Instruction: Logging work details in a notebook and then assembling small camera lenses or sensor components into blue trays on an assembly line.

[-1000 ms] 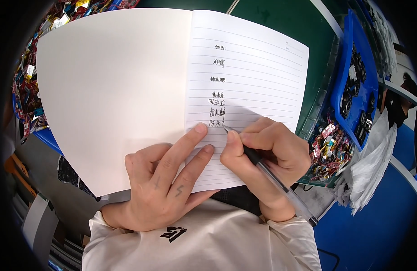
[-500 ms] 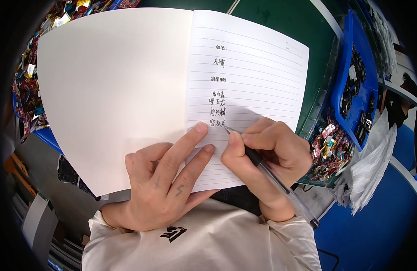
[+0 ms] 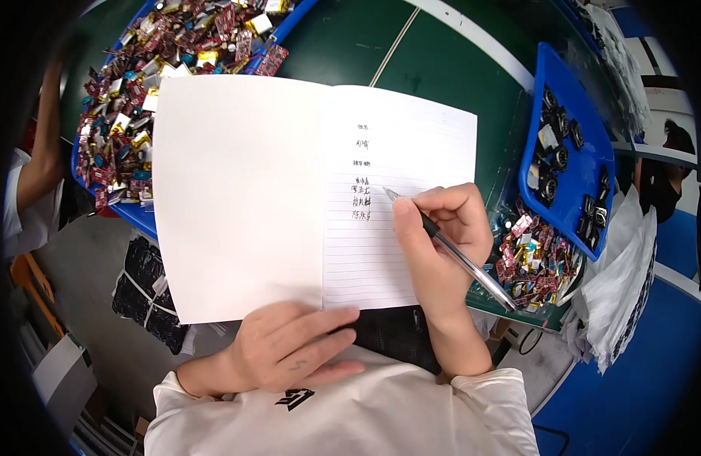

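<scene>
White-paged notebook (image 3: 240,190) lies open before you, likely light and floppy, best steadied at its lower edge. Your left hand (image 3: 286,349), loosely spread, is by that edge, contact unclear; your right hand (image 3: 440,267) pinches a slim pen (image 3: 473,269) over the lined page.

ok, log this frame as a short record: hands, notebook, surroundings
right_hand: right hand grips pen
pen_tip: over right page, beside handwriting; contact unclear
left_hand: left hand at notebook's lower edge, fingers extended; contact unclear
notebook: notebook open, left page blank, right page lined
left_side: blue tray heaped with small red boards; another person's arm
right_side: second blue tray, black parts inside
</scene>
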`<move>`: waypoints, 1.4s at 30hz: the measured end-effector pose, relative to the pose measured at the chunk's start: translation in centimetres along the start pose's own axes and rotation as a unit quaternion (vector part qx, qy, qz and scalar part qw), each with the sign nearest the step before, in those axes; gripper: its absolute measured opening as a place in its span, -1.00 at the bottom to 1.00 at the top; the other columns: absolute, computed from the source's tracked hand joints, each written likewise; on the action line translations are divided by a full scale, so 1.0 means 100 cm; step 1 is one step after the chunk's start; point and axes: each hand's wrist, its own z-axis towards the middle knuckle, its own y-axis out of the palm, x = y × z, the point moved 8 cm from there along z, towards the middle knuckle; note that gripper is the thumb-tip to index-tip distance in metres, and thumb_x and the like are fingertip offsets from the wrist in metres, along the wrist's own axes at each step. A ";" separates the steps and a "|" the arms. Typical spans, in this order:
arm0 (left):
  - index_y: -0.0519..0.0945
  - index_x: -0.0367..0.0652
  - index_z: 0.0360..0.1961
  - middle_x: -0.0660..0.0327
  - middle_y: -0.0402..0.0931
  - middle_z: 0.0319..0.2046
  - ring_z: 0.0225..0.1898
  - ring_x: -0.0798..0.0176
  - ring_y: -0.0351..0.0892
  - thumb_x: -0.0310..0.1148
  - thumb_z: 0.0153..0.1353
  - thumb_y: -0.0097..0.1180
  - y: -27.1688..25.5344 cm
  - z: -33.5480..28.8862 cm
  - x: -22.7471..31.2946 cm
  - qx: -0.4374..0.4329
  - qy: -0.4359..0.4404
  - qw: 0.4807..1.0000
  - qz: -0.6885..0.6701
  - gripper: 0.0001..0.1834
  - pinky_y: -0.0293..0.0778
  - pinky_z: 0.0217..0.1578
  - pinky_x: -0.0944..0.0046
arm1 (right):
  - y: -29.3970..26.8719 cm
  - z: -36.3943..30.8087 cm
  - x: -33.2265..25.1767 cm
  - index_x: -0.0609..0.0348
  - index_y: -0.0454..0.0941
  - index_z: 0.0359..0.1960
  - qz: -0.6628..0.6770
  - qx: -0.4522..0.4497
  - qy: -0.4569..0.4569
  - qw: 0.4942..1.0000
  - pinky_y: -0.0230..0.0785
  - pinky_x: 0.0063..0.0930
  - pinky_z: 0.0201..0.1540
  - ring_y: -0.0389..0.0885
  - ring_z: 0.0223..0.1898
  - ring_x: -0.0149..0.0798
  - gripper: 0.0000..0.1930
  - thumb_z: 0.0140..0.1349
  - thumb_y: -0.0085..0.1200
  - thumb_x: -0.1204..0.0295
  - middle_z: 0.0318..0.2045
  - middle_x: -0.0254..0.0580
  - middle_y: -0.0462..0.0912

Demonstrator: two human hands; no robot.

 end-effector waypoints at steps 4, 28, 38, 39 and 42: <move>0.61 -0.28 -0.29 0.15 0.64 -0.38 -0.65 0.35 0.46 -0.30 0.02 0.34 0.028 -0.039 -0.016 -0.082 -0.132 0.979 -0.134 -0.70 0.39 -0.64 0.43 | -0.008 -0.001 0.001 0.30 0.38 -0.22 0.053 0.027 -0.027 0.998 0.41 -0.68 -0.29 0.56 -0.41 -0.49 -0.80 0.23 0.14 0.51 -0.40 -0.16 0.61; 0.57 -0.40 -0.30 0.21 0.59 -0.49 -0.57 0.50 0.52 -0.39 0.31 0.03 -0.181 -0.049 -0.035 0.439 -0.174 0.843 -0.257 -0.77 0.37 -0.58 0.53 | -0.060 -0.074 -0.085 0.14 0.30 -0.41 0.069 0.075 -0.258 0.961 0.17 -0.67 -0.56 0.47 -0.65 -0.40 -0.64 0.47 -0.36 0.18 -0.53 -0.05 0.61; 0.57 -0.24 -0.25 0.22 0.59 -0.34 -0.36 0.37 0.59 -0.25 0.34 0.00 -0.363 0.053 -0.279 0.474 -0.167 0.802 -0.323 -0.74 0.55 -0.35 0.32 | -0.026 -0.051 -0.065 0.22 0.35 -0.42 -0.071 0.040 -0.220 0.972 0.22 -0.64 -0.54 0.54 -0.61 -0.37 -0.65 0.45 -0.28 0.23 -0.50 -0.04 0.63; 0.57 -0.23 -0.26 0.24 0.59 -0.34 -0.36 0.37 0.59 -0.24 0.34 0.00 -0.367 0.059 -0.296 0.482 -0.191 0.798 -0.307 -0.75 0.55 -0.34 0.30 | -0.025 -0.049 -0.067 0.23 0.35 -0.41 -0.084 0.036 -0.226 0.970 0.22 -0.64 -0.54 0.54 -0.61 -0.36 -0.67 0.44 -0.26 0.25 -0.49 -0.04 0.64; 0.58 -0.25 -0.23 0.25 0.58 -0.35 -0.36 0.35 0.58 -0.26 0.33 -0.01 -0.374 0.061 -0.336 0.492 -0.280 0.791 -0.234 -0.74 0.52 -0.34 0.29 | -0.019 -0.043 -0.061 0.23 0.36 -0.43 -0.106 0.034 -0.221 0.969 0.22 -0.65 -0.54 0.56 -0.59 -0.37 -0.65 0.45 -0.28 0.26 -0.49 -0.05 0.64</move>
